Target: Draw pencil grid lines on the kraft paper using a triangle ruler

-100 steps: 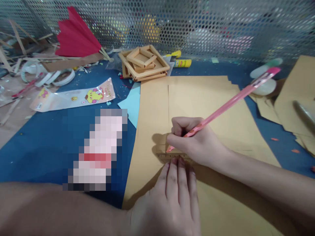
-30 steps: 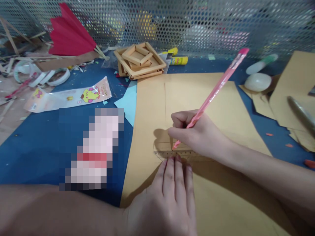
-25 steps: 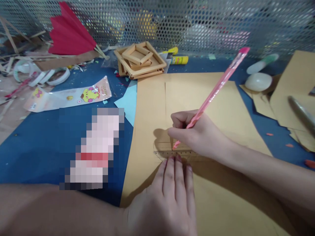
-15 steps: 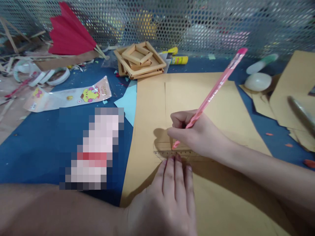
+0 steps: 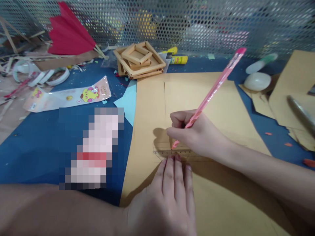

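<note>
My right hand point(image 5: 197, 134) grips a long pink pencil point(image 5: 214, 88) whose tip rests on a large sheet of tan paper point(image 5: 197, 98), right at the top edge of a clear ruler point(image 5: 162, 152). My left hand point(image 5: 169, 196) lies flat with its fingers stretched out, the fingertips pressing down on that ruler. Thin pencil lines show on the paper around the ruler. The ruler's right part is hidden under my right hand.
A stack of small wooden frames point(image 5: 140, 60) and a yellow glue stick point(image 5: 178, 59) lie behind the paper. Folded red paper point(image 5: 69, 32), tape rolls point(image 5: 59, 76) and a sticker packet point(image 5: 69, 96) sit left. Tan paper offcuts point(image 5: 290, 95) and a white egg-shaped object point(image 5: 257, 81) lie right. Perforated metal mesh point(image 5: 172, 23) closes the back.
Over the whole span the pencil has tilted more upright and its tip has shifted slightly right along the ruler. In the last second both hands have stayed almost still.
</note>
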{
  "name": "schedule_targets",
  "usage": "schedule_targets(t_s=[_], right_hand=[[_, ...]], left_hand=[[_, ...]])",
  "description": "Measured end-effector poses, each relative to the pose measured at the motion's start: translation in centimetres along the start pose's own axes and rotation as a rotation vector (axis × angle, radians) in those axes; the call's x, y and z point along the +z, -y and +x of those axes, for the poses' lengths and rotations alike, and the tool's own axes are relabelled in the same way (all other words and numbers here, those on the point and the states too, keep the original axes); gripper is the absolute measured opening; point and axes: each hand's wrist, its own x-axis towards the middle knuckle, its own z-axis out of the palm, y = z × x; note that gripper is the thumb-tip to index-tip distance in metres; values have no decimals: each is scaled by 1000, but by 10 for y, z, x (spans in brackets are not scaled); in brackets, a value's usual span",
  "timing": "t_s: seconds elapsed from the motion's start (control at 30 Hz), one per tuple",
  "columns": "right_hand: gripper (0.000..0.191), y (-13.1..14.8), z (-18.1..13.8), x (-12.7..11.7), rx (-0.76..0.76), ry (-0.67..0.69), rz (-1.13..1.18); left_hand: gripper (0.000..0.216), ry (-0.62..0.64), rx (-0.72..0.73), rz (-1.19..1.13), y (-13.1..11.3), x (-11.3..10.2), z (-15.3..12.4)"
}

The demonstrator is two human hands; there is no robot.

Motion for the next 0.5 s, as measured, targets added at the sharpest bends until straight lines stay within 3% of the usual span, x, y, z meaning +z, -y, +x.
schedule_targets(t_s=[0.27,0.37,0.5], right_hand=[[33,12,1,-14,65,-85,35],[21,18,1,-29,147,44,-48],[32,19,1,-44,156,236,-174]], left_hand=[[46,2,11,0,1,-1,-2],[44,-10,11,-4,3,-5,-2],[35,-31,46,-21,0,-12,-2]])
